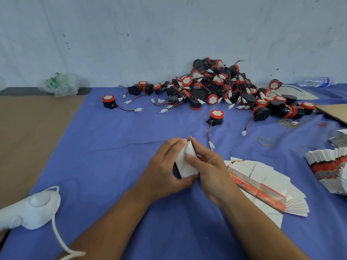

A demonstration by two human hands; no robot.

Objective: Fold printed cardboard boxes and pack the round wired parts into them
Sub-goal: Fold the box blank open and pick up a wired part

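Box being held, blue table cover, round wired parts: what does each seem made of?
The box looks like thin matte cardboard: white unprinted inside, sharp creased flaps. The blue cover looks like soft cloth, matte, with wrinkles and fold lines. The round parts seem moulded plastic, glossy black bodies with red rims; their white tops could be paper or foam, unclear.

Backed by a pale bluish-white wall (pixel 131 25), scuffed and flecked with dark marks. Covered across most of the desk (pixel 11 166) by a wrinkled blue cloth (pixel 112 147), with a bare brown surface (pixel 28 128) showing along the left side. Lit softly and evenly.
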